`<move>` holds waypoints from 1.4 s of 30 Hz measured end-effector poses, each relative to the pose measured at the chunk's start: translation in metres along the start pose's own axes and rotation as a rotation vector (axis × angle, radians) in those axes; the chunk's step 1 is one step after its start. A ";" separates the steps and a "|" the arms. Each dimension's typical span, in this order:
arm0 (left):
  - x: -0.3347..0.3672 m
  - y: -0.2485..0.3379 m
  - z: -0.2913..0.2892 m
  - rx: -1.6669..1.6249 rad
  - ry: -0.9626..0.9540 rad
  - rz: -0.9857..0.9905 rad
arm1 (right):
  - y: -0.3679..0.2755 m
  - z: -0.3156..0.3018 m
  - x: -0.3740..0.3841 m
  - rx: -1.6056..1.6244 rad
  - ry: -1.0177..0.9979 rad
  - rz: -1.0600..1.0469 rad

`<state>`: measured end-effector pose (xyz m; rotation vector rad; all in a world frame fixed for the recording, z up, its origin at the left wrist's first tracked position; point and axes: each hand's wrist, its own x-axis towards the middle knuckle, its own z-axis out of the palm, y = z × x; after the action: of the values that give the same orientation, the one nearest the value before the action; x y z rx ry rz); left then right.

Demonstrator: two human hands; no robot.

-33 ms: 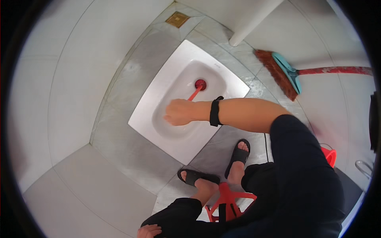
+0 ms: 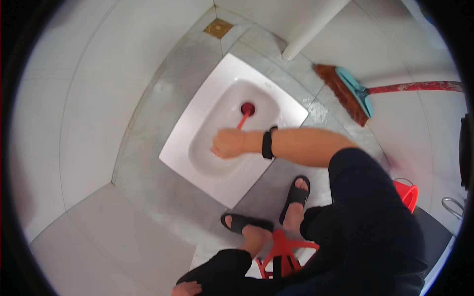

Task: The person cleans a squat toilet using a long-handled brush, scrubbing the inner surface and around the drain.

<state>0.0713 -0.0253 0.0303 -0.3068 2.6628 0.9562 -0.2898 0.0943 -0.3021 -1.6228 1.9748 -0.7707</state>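
Observation:
My right hand [image 2: 229,143] is closed round the thin red handle of a toilet brush [image 2: 244,119], above the bowl of a white squat toilet [image 2: 180,140]. The brush's dark red head sits in the round drain hole at the bowl's far end; its bristles are too small to make out. A black band [image 2: 267,143] circles my right wrist. At the lower edge, my left hand [image 2: 186,288] lies with loose fingers on my left knee in black trousers, holding nothing; part of it is cut off by the picture's edge.
A broom [image 2: 355,91] with brown bristles leans at the right wall, near a white pipe [image 2: 316,29]. A red bucket [image 2: 408,195] stands at right. Below me is a red stool [image 2: 281,251]. A square brass floor drain [image 2: 218,28] lies at the far corner.
My right hand has shifted slightly right and down over the bowl, the brush handle turning more upright with it. The whole view has tilted a little. My left hand stays on the knee.

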 end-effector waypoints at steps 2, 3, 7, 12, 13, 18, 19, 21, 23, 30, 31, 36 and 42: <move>0.014 0.003 0.011 -0.001 0.023 0.021 | -0.018 0.023 -0.023 0.111 -0.052 0.114; 0.019 0.009 0.013 -0.012 0.056 0.014 | -0.022 0.024 -0.030 0.119 -0.054 0.124; 0.013 0.001 0.011 -0.034 0.045 0.038 | -0.034 -0.007 -0.034 -0.040 -0.060 0.008; -0.020 -0.088 0.014 0.000 -0.409 0.127 | 0.016 -0.006 -0.019 0.118 0.174 0.206; -0.030 -0.101 0.013 0.006 -0.459 0.129 | 0.016 -0.012 -0.016 0.129 0.168 0.200; -0.054 -0.127 0.014 0.015 -0.556 0.111 | 0.009 -0.063 -0.015 0.218 0.500 0.217; -0.039 -0.117 0.009 0.020 -0.595 0.128 | 0.013 -0.070 -0.021 0.214 0.486 0.271; -0.050 -0.119 0.007 0.015 -0.625 0.137 | 0.038 -0.090 -0.021 0.202 0.487 0.422; -0.025 -0.115 0.028 0.051 -0.654 0.111 | 0.045 -0.105 -0.004 0.110 0.604 0.367; -0.100 -0.185 0.054 -0.002 -0.513 0.301 | 0.098 -0.148 -0.006 0.484 0.819 0.932; -0.108 -0.230 0.078 0.011 -0.526 0.357 | 0.100 -0.134 -0.010 0.301 0.921 0.854; -0.069 -0.142 0.035 -0.004 -0.496 0.238 | 0.076 -0.138 -0.066 0.707 1.145 1.023; -0.046 -0.174 0.051 0.033 -0.503 0.310 | 0.099 -0.146 -0.063 0.728 1.120 1.049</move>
<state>0.1757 -0.1195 -0.0928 0.3265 2.2868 0.9237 -0.4463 0.1885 -0.2624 0.4593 2.2648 -1.7575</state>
